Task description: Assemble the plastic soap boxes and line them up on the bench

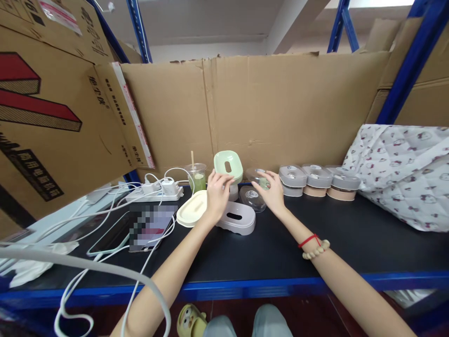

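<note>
My left hand (219,194) has its fingers closed at the lower edge of a light green slotted lid (237,164), which is tilted so its top faces me. My right hand (271,193) has thumb and fingers around the edge of a clear plastic lid (250,174); some pale green shows through near the fingers. Below it, another clear lid (253,200) lies on the black surface. A pale lilac slotted cover (242,223) rests in front of my left hand. A cream oval piece (187,213) lies left of that hand, partly hidden by it.
Clear-topped oval boxes (317,177) stand in a row at the right, beside a patterned white quilted bag (403,173). A drink cup (197,177) with a straw stands behind the cream piece. Cables, a power strip (156,193) and a phone (150,229) occupy the left.
</note>
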`<state>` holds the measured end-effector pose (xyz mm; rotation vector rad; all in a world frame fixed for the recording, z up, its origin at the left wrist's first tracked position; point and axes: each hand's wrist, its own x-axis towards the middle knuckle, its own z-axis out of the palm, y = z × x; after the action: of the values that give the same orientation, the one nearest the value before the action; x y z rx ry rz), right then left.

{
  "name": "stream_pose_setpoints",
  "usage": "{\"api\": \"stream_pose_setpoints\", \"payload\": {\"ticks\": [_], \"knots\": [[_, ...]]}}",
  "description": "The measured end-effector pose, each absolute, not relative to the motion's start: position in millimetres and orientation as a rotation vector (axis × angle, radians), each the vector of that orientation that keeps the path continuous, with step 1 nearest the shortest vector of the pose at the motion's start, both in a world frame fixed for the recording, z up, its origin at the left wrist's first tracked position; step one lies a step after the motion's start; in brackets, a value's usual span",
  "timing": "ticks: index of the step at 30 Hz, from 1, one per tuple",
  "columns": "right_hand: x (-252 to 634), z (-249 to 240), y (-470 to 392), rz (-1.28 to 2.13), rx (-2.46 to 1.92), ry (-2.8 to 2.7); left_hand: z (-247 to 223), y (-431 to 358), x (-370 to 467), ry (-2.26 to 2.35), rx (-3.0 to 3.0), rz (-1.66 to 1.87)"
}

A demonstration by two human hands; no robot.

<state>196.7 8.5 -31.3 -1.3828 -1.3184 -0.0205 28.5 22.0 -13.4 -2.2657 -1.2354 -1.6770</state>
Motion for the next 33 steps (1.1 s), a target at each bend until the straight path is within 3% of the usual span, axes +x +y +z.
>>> {"api": "stream_pose_setpoints", "payload": {"ticks": [8,18,21,25,28,33], "knots": [[198,-36,9,0.005,-1.463,-1.493,-8,23,27,-1.196,-2.310,-1.803],[179,-8,-4,0.740,-1.236,-0.989,-14,21,34,-1.028,-2.768,-1.573],[180,-5,-5,0.720,-1.270,-0.903,-10,19,29,-1.476,-2.609,-1.364],[185,-3,-5,0.594,-1.258,-0.837,-6,17,19,-2.223,-2.212,-0.723],[187,-5,-4,0.536,-1.223,-0.853,-2,18,14,-2.346,-2.206,-0.400],[186,-8,-3,0.488,-1.224,-0.880,7,22,8,-2.479,-2.114,-0.222]]}}
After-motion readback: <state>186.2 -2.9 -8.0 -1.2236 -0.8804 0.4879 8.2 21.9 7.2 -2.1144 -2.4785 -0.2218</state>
